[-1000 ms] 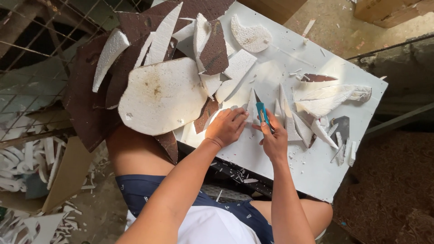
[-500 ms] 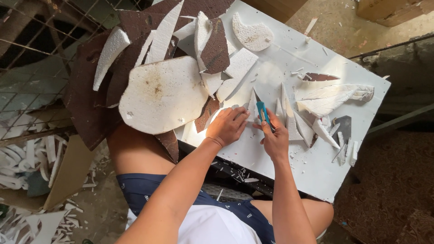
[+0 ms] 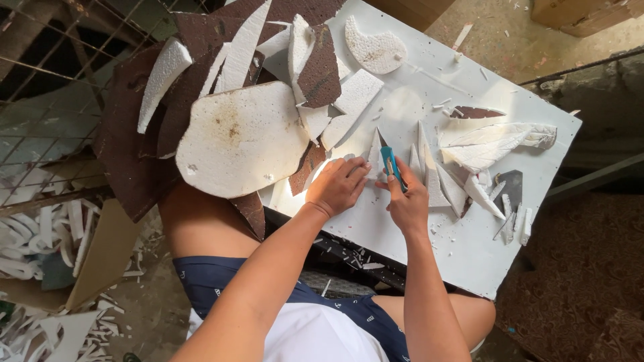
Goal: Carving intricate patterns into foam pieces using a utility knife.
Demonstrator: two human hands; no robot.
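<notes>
Right hand (image 3: pixel 408 201) closes its grip on a blue utility knife (image 3: pixel 390 163), blade angled into a white foam piece (image 3: pixel 373 155) that the left hand (image 3: pixel 339 186) presses flat on the tabletop (image 3: pixel 463 248), fingers spread, steadying it.

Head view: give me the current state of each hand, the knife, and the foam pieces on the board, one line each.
Right hand: closed around the knife handle.
Utility knife: teal, blade out, tip on the foam.
Left hand: flat, pressing a foam piece down.
Large foam oval: whole, lying on the pile.
Foam slivers: cut, scattered loose.
White board: flat, littered with crumbs.
</notes>
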